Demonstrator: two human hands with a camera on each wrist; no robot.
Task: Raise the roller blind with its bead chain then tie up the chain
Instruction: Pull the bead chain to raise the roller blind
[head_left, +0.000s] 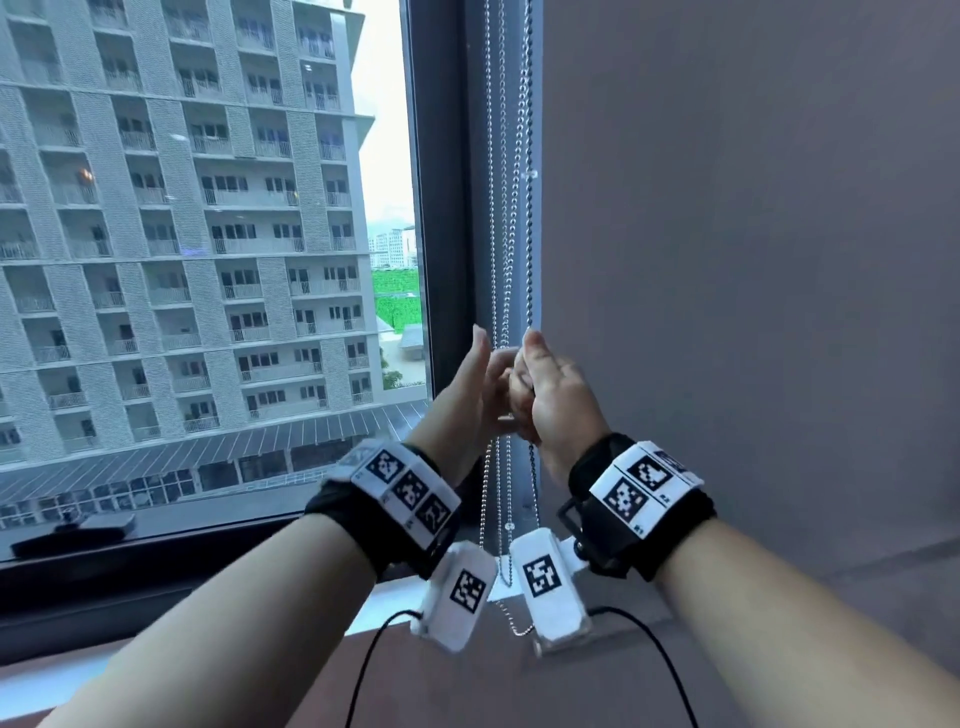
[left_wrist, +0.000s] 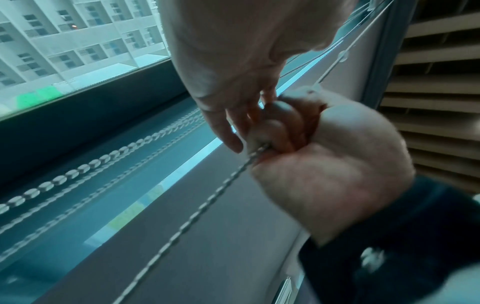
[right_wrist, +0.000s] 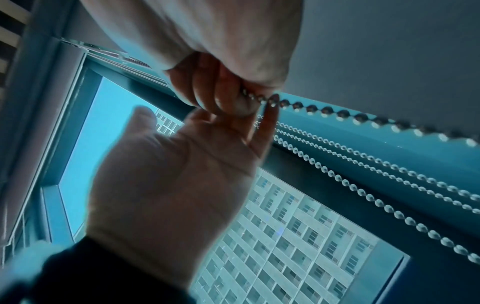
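Grey wall (head_left: 753, 260) meets the dark window frame (head_left: 441, 208) at the window's right edge, and the bead chain (head_left: 529, 234) hangs down that corner in several strands. Right hand (head_left: 550, 395) is curled tight round one strand, which runs out below its fist. Left hand (head_left: 467, 395) stands beside it, palm facing it, fingers (right_wrist: 269, 125) straight and relaxed, touching the right hand's knuckles; it grips nothing. Other strands hang free just left of the held one, down to the sill (head_left: 384, 597). Glass (head_left: 208, 234) is uncovered, showing an apartment block; open room lies left of the hands.
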